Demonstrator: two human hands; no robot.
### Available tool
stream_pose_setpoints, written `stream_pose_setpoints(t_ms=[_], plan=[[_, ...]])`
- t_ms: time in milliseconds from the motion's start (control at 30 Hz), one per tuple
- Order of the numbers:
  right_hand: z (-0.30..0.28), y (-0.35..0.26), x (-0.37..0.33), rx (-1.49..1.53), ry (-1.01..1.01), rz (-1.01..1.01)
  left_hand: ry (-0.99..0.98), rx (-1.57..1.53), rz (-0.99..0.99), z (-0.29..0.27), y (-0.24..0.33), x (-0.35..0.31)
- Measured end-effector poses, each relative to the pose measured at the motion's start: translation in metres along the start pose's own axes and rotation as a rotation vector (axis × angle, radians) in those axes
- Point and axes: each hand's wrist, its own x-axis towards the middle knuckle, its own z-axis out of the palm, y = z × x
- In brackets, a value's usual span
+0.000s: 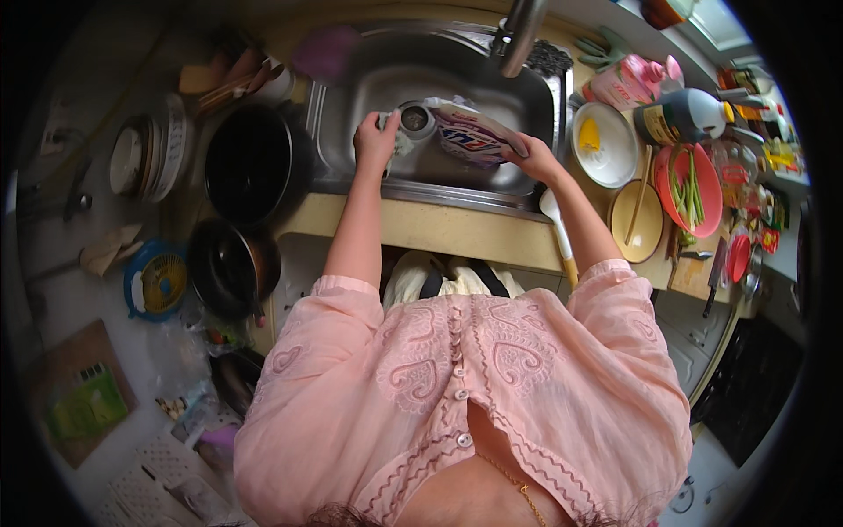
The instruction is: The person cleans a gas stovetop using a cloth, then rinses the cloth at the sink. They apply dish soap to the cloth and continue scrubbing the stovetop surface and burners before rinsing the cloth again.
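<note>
Pinched the bag (474,136) by its right end in right grip (534,160), above the sink (369,79); held pale cloth (403,145) in left grip (376,140).

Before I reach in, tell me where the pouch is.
In the head view, the pouch is at the sink, its right end held in the right hand and its other end toward the left hand.
</note>
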Motion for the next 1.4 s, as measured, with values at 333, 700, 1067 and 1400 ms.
stream_pose_setpoints(t_ms=[333, 700, 1067, 1400], plan=[[-0.014, 0.022, 0.023, -0.291, -0.210, -0.111, 0.012, 0.502, -0.387, -0.089, -0.074, -0.092], [0.009, 0.022, 0.038, 0.033, 0.121, -0.040, 0.048, -0.977, -0.489, -0.079, -0.065, -0.084], [-0.019, -0.065, 0.020, -0.295, 0.230, -0.142, -0.271, -1.839, -0.615, 0.067, -0.085, -0.006], [-0.015, -0.114, 0.031, -0.575, 0.070, 0.044, -0.240, -2.096, -0.683, 0.080, -0.061, 0.002]])
